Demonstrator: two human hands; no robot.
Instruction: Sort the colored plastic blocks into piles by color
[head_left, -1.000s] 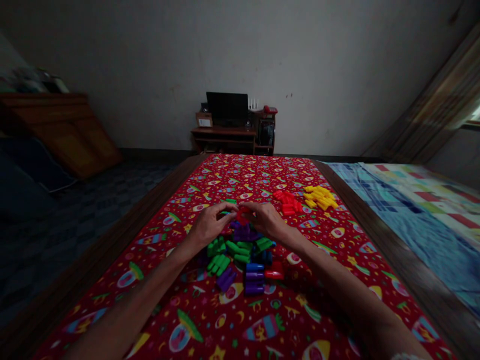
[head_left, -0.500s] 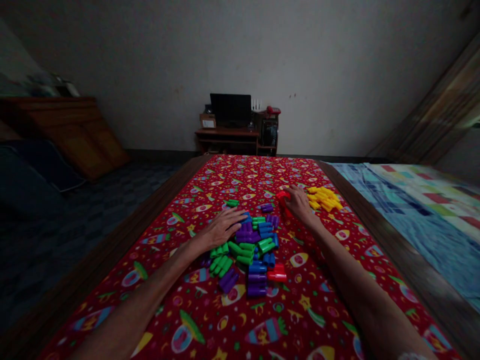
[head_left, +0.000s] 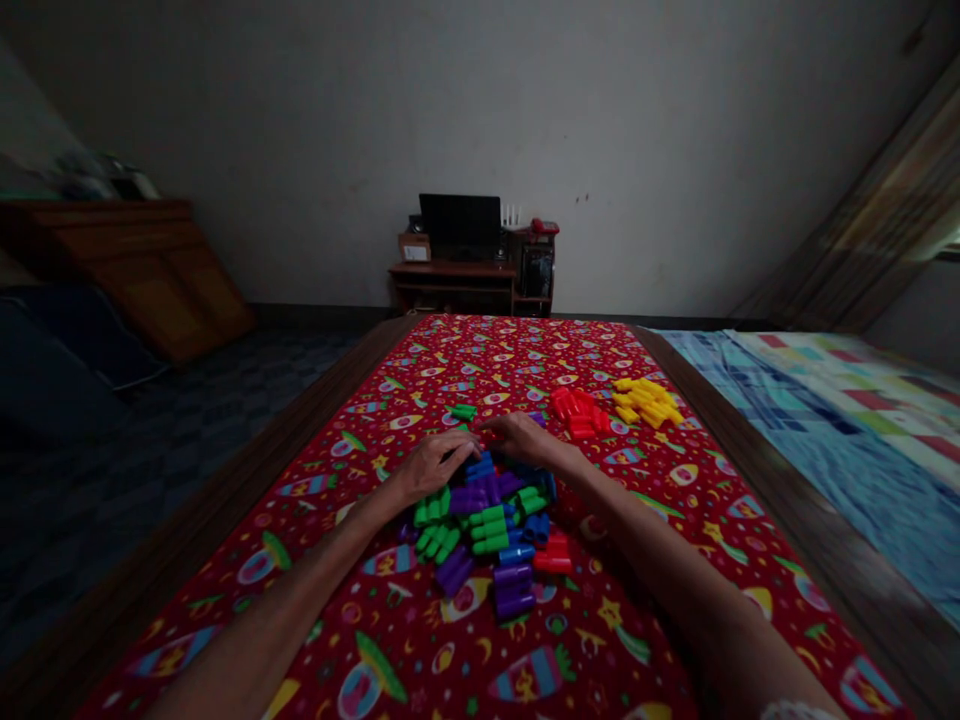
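Observation:
A mixed pile of green, blue and purple plastic pieces (head_left: 487, 510) lies on the red patterned cloth (head_left: 525, 660). My left hand (head_left: 439, 460) rests at the pile's upper left edge, fingers extended beside the blue pieces. Over the pile's top edge is my right hand (head_left: 517, 437), its fingers pointing left towards my left hand; whether it holds anything is hidden. A red group of pieces (head_left: 580, 413) sits right of my right hand, with a yellow group (head_left: 646, 402) beyond it. Red pieces (head_left: 553, 553) also lie at the pile's lower right.
One green piece (head_left: 463, 411) lies above my left hand. Beyond the table stands a desk (head_left: 454, 270) with a monitor (head_left: 461, 222). A bed with a blue sheet (head_left: 750, 420) is on the right, a wooden cabinet (head_left: 150, 270) on the left.
My right hand has moved left from the red group to the top of the pile, leaving the red pieces uncovered. My left hand has shifted slightly left and down.

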